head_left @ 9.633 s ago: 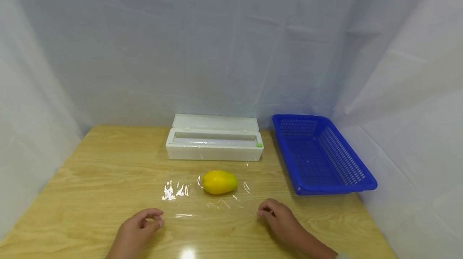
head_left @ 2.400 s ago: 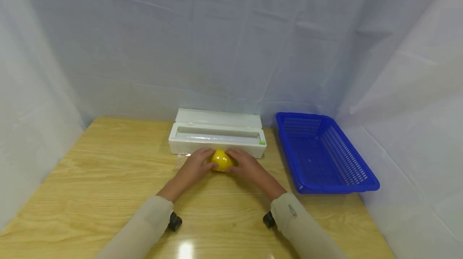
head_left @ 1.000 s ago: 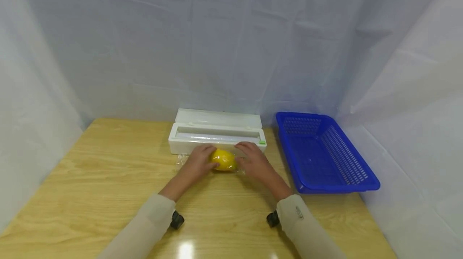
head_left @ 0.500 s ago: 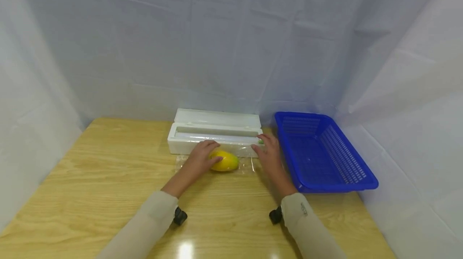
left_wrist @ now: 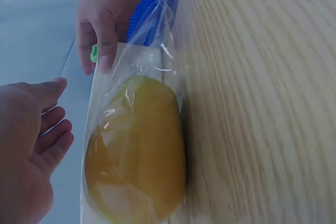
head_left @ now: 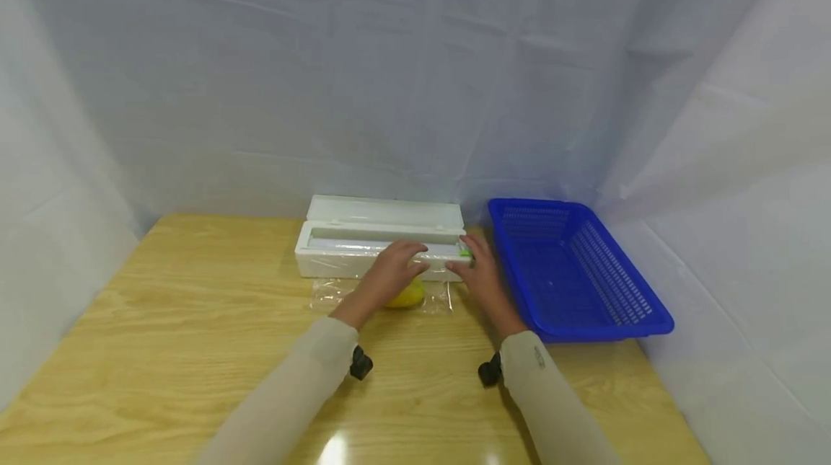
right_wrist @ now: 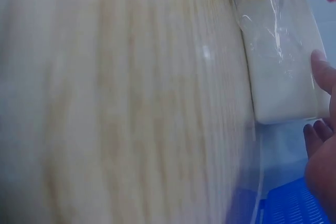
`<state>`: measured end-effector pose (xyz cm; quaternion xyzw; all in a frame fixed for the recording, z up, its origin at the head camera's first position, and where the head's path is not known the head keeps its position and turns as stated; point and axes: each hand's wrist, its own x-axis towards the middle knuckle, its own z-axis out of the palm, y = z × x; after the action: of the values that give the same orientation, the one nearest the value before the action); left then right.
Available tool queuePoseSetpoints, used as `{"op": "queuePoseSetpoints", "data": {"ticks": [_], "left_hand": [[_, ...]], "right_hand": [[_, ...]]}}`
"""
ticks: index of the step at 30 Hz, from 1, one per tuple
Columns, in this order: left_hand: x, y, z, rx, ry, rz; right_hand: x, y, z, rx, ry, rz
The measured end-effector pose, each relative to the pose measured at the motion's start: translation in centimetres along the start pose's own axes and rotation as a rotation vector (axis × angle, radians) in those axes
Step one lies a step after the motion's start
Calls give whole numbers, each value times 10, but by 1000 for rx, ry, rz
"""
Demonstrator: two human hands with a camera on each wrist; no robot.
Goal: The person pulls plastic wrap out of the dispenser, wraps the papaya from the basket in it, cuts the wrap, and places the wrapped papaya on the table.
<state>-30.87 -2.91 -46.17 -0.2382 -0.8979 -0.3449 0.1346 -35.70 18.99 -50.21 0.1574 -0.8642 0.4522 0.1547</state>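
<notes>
A yellow fruit [left_wrist: 136,145] with a greenish end lies under clear cling film [head_left: 327,294] in front of a white cling film dispenser [head_left: 334,263]. My left hand [head_left: 392,274] hovers over the fruit in the head view and partly hides it. Its fingers are apart, with nothing between them in the left wrist view. My right hand [head_left: 483,274] grips the dispenser's right end, its thumb on the front wall and its fingers over the top edge. The green slider [head_left: 464,252] sits between that thumb and those fingers. Film stretches from the fruit up to the dispenser.
The dispenser's lid [head_left: 383,211] stands raised behind it. A blue plastic basket [head_left: 558,285] is just right of the right hand. Pale cloth [head_left: 389,90] hangs behind the wooden table [head_left: 195,335] and along its sides.
From both sides of the fruit, my right hand moved right to the dispenser's end. My left hand let go of the fruit and moved up and right. Earlier, the fruit was rolled back toward the dispenser.
</notes>
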Motion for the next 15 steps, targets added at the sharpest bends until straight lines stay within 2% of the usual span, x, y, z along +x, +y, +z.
{"op": "queuePoseSetpoints", "data": {"ticks": [4, 9, 15], "left_hand": [[12, 3, 11, -8, 17, 54], [26, 7, 25, 46, 7, 126], [40, 11, 35, 75, -9, 161]], "right_hand": [[1, 4, -1, 27, 0, -34], [-1, 10, -1, 30, 10, -32], [-2, 13, 1, 52, -3, -37]]}}
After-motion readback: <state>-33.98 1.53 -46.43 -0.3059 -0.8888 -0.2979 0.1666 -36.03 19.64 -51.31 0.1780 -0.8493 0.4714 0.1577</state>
